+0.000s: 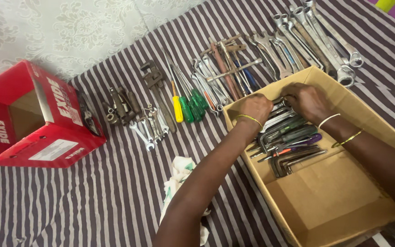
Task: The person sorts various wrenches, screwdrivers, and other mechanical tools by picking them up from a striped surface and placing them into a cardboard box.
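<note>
Both hands are inside the brown box [344,103], at its far end. The left hand [255,109] is curled shut over the silver spanners [277,118] piled there, and the right hand [308,101] is closed on the same pile just beside it, the knuckles of the two hands near each other but apart. Under the spanners, toward the middle of the box, lie screwdrivers [298,135] with green and purple handles and a few dark hex keys [289,160]; the near end of the box is bare cardboard. Outside the box, beyond its far wall, long spanners [316,36] lie in a row on the striped cloth [69,201]. Left of the box lie green and yellow screwdrivers [186,107], then a pipe wrench [154,82], then small spanners [149,128]. Well to the left of the box a red carton [33,119] lies on its side, open. A white rag [179,171] lies near the box's left side, under the left forearm.
</note>
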